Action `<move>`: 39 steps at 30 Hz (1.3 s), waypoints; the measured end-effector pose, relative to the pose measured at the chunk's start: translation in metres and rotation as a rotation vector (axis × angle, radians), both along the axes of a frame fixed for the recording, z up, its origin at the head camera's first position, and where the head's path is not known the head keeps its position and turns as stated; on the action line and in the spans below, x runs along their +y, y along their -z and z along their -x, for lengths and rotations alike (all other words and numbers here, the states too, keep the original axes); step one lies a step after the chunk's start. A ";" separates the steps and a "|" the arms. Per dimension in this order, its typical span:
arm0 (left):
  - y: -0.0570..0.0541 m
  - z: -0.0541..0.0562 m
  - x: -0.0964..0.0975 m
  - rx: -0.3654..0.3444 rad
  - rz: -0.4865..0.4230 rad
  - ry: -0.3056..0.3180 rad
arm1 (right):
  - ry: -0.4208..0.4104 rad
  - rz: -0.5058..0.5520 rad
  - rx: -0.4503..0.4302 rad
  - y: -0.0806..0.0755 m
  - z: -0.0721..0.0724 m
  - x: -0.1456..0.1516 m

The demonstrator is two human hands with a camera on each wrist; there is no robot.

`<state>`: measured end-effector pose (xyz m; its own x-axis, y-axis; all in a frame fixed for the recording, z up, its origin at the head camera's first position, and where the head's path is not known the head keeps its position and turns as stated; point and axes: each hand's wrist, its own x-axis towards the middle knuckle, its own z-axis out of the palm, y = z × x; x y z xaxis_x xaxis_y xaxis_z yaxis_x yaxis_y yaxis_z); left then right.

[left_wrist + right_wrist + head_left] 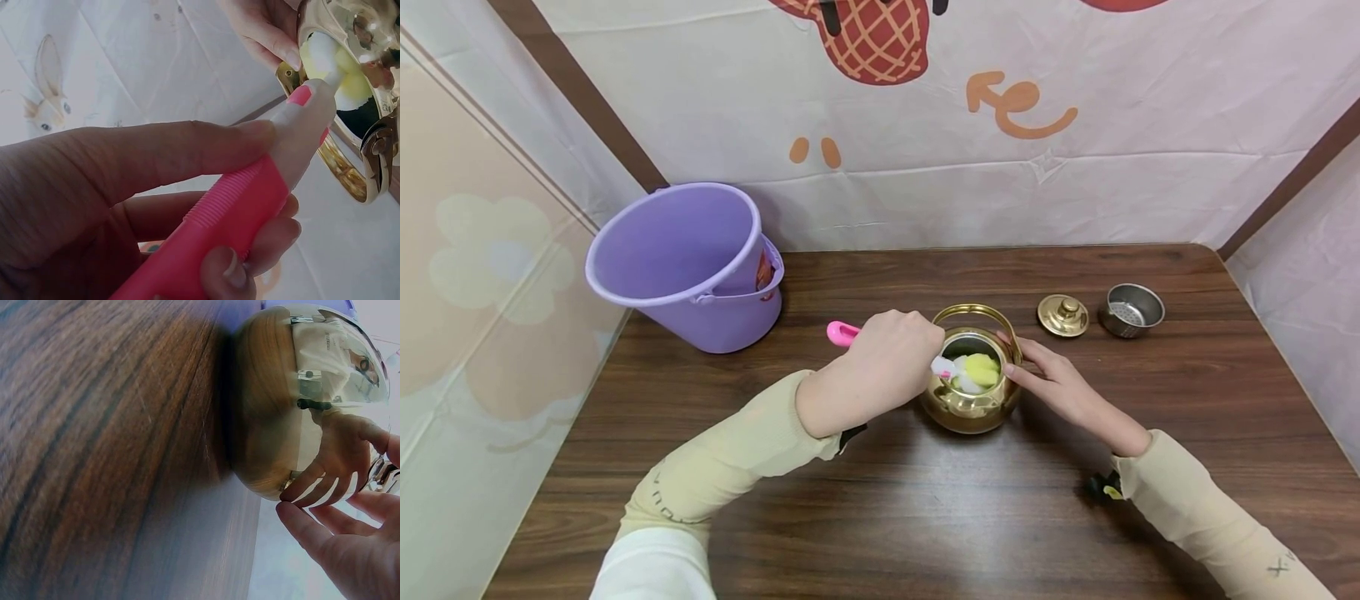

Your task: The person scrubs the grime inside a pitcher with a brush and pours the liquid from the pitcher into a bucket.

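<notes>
Left of the round golden-metal kettle (967, 410), the left hand (886, 360) grips a pink-handled sponge brush (247, 197) pointing inside; the right hand's (1066, 387) spread fingers touch it.

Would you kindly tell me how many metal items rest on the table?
3: the gold kettle by the right hand; the gold lid to the kettle's right; and the silver strainer beside the lid, furthest right. Any behind the purple bucket would be hidden.
</notes>
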<state>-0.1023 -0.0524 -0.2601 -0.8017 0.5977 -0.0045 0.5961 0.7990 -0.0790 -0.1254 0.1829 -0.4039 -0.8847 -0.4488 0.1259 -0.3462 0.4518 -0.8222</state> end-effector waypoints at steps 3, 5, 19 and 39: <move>0.000 0.002 0.002 0.005 0.009 -0.004 | 0.001 0.004 -0.007 0.000 0.000 0.000; 0.001 0.003 0.002 0.011 0.008 -0.007 | 0.002 0.002 -0.008 0.000 0.000 0.000; 0.004 0.012 0.002 0.012 0.009 -0.062 | 0.003 -0.001 0.001 -0.002 -0.001 0.000; 0.002 0.002 -0.007 0.090 -0.038 -0.056 | 0.007 -0.014 -0.002 -0.003 -0.002 0.000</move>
